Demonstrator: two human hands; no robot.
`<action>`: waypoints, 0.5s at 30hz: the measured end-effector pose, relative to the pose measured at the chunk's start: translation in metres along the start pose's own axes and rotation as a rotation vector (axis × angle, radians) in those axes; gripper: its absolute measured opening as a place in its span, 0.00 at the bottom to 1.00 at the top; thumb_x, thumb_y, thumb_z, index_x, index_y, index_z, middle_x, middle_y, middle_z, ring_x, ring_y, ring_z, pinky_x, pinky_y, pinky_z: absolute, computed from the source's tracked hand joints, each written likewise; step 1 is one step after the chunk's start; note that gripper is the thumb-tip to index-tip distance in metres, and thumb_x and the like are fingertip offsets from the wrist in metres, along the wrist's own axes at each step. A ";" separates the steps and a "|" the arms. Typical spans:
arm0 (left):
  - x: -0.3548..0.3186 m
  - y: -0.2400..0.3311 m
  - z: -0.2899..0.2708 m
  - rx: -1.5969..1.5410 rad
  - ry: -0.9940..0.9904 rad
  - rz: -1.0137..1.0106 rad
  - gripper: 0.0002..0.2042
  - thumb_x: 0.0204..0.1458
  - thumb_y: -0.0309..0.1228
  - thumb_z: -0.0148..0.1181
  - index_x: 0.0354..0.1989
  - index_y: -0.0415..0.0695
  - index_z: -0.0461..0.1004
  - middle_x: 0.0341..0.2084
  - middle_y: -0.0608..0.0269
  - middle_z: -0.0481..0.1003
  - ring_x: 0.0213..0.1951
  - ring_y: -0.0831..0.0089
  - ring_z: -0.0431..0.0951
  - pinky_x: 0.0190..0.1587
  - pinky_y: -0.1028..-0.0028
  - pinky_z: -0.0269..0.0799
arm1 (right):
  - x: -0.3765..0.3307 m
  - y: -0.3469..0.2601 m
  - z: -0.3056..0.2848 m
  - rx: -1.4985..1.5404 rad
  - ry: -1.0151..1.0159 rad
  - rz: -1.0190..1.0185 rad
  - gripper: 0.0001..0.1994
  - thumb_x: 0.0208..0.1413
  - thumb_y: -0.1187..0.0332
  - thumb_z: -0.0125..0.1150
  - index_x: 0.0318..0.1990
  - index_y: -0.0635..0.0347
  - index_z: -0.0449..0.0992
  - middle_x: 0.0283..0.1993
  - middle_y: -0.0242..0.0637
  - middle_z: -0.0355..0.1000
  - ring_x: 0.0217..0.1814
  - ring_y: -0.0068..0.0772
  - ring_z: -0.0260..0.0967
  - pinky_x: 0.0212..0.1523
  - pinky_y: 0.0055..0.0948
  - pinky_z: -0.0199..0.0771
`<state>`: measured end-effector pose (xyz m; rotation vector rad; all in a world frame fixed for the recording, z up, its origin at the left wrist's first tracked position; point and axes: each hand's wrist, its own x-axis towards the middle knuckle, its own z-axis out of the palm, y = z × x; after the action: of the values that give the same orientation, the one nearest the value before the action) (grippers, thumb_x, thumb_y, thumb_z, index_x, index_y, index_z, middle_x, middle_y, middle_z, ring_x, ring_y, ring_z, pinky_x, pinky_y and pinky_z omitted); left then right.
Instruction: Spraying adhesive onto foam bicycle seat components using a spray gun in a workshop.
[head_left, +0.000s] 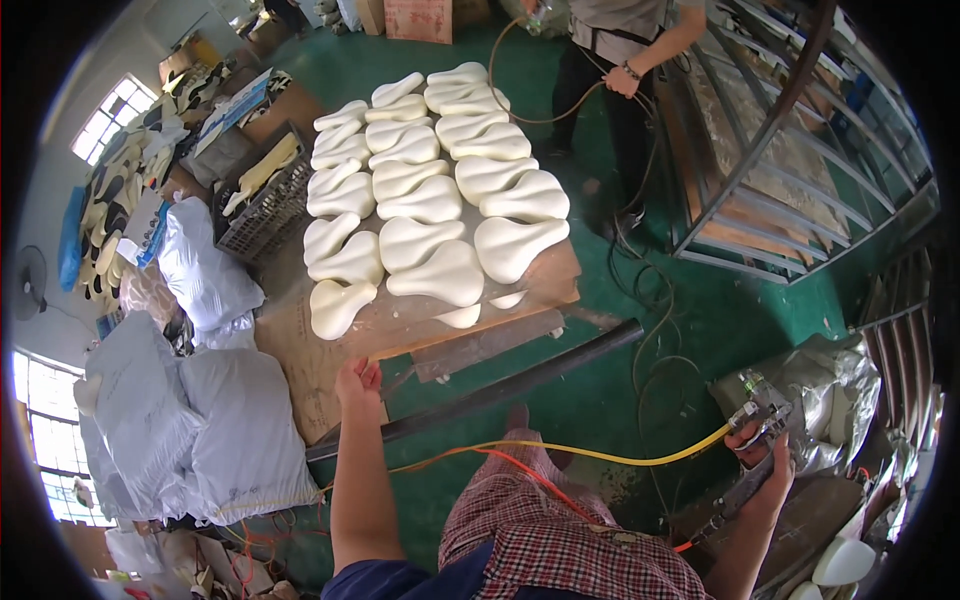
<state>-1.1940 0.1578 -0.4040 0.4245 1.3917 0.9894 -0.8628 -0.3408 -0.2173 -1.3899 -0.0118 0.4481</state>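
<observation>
In the head view, the right hand [775, 484] has its grip closed around a metal spray gun [772, 412]. The left hand [359, 384] curls at the near edge of the table [548, 277]; whether it holds the edge cannot be determined. Cream saddle-shaped pieces [440, 274] lie crowded on the table. Caution: jolting the table could dislodge edge pieces; the slack yellow hose [620, 460] could snag.

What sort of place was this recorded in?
Probably a bicycle-saddle workshop: rows of pale saddle-shaped pads lie together, the right hand holds what looks like a spray gun, and bulging white sacks stand at left.
</observation>
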 end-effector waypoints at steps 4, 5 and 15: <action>0.047 -0.019 0.014 0.040 0.041 -0.100 0.08 0.51 0.33 0.56 0.36 0.45 0.69 0.30 0.63 0.72 0.34 0.65 0.75 0.43 0.64 0.70 | 0.020 -0.001 0.025 -0.021 0.005 0.027 0.22 0.63 0.54 0.46 0.42 0.70 0.72 0.35 0.41 0.74 0.36 0.34 0.73 0.39 0.26 0.66; 0.060 -0.026 0.018 0.043 0.063 -0.135 0.07 0.50 0.33 0.55 0.35 0.45 0.69 0.29 0.63 0.72 0.34 0.64 0.75 0.45 0.63 0.69 | 0.025 -0.003 0.037 -0.043 0.019 0.028 0.22 0.63 0.54 0.46 0.42 0.70 0.72 0.35 0.41 0.74 0.36 0.35 0.73 0.39 0.26 0.66; 0.175 -0.082 0.018 0.064 0.208 -0.329 0.12 0.52 0.32 0.54 0.45 0.50 0.66 0.38 0.61 0.67 0.29 0.60 0.74 0.39 0.60 0.68 | 0.078 -0.044 0.208 -0.559 -0.299 0.104 0.17 0.60 0.59 0.53 0.46 0.66 0.71 0.34 0.40 0.73 0.32 0.32 0.73 0.40 0.33 0.75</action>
<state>-1.1712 0.2536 -0.5710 0.1330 1.6221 0.7350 -0.8341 -0.1248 -0.1544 -1.8628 -0.3316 0.7768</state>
